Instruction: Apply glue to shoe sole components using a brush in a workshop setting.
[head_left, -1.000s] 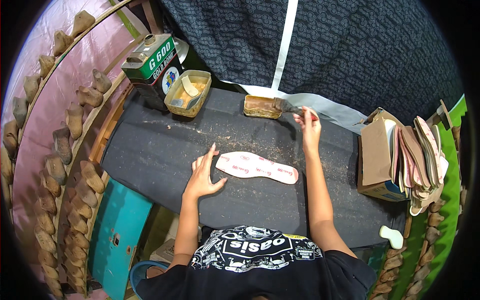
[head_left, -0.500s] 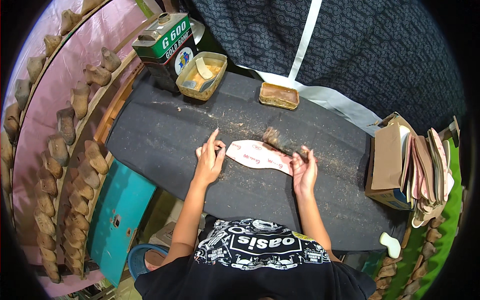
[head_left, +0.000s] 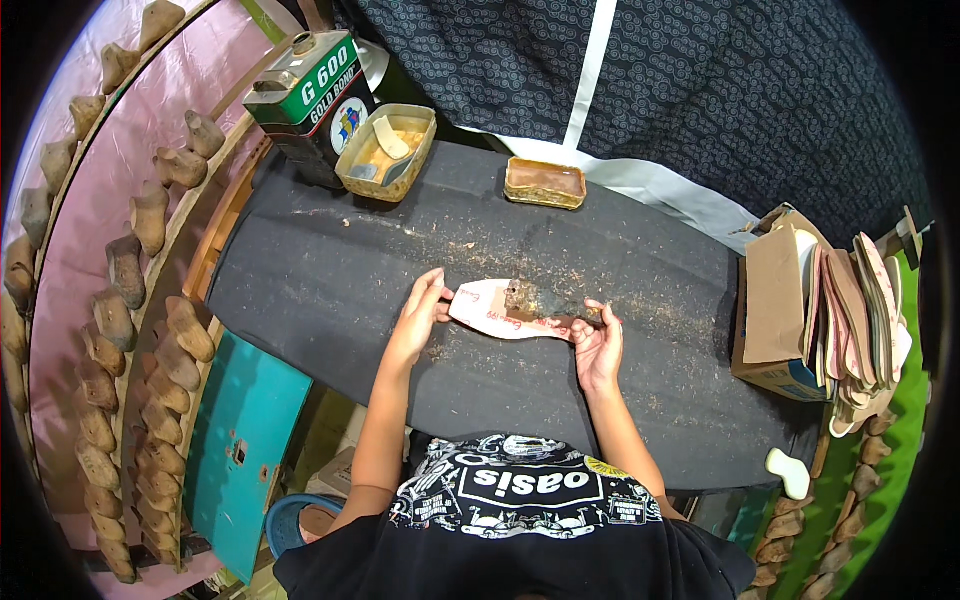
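Observation:
A pink shoe insole board (head_left: 480,310) with red print lies on the dark tabletop in front of me. My left hand (head_left: 418,320) pinches its left end between thumb and fingers. At its right end, my right hand (head_left: 600,350) is closed, palm partly up, on a worn, dark brush (head_left: 548,303). Slightly blurred, the brush lies across the right half of the board and hides part of it. Its brownish tip points left, toward the board's middle.
At the back left stand a green-and-black metal can (head_left: 312,105) and a stained tub (head_left: 428,150); a shallow amber tin (head_left: 545,200) sits at the back. A cardboard box (head_left: 768,300) of insoles is at right. Racks of wooden shoe lasts (head_left: 150,215) line the left.
My left hand has gone from resting beside the board to gripping its left end. The brush has swung lower, over the board, and my right hand has shifted slightly left and down.

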